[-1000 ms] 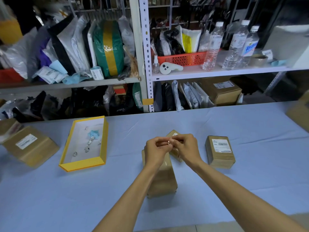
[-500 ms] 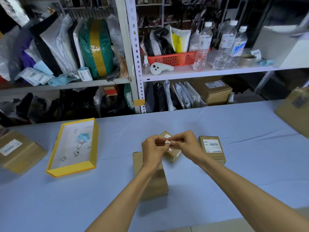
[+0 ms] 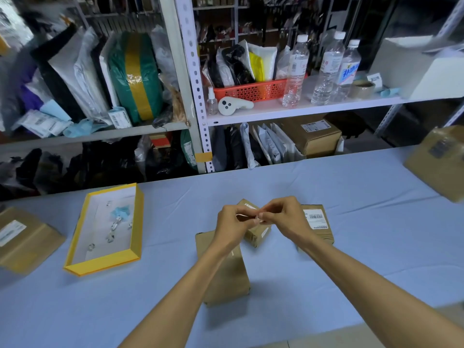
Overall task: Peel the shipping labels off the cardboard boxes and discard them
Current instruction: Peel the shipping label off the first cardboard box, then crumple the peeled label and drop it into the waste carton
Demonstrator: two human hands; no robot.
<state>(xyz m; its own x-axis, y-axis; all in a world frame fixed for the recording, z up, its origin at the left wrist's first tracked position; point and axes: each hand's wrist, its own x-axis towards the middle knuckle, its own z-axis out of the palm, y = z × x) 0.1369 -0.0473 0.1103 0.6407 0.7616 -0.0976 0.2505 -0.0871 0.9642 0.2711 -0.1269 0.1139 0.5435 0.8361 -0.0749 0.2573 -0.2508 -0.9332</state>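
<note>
My left hand (image 3: 232,223) and my right hand (image 3: 282,218) meet above the table, both pinching a small crumpled white label (image 3: 251,216) between the fingertips. Under my left forearm lies a plain brown box (image 3: 226,272) with no label showing. Behind the hands a small box (image 3: 256,231) sits tilted, mostly hidden. Beside my right wrist a box (image 3: 317,222) carries a white barcode label (image 3: 315,218) on top. Another labelled box (image 3: 22,238) lies at the far left, and a blurred box (image 3: 439,162) at the far right.
A yellow-rimmed open tray (image 3: 75,249) with several small scraps stands left of centre on the blue cloth. Metal shelves behind the table hold bags, a red basket (image 3: 253,90), water bottles (image 3: 296,71), a tape roll (image 3: 361,89) and a labelled box (image 3: 313,135).
The view has shifted, so everything sits a little further left in frame. Both hands stay together at the same spot, still working the small white label between the fingertips.
</note>
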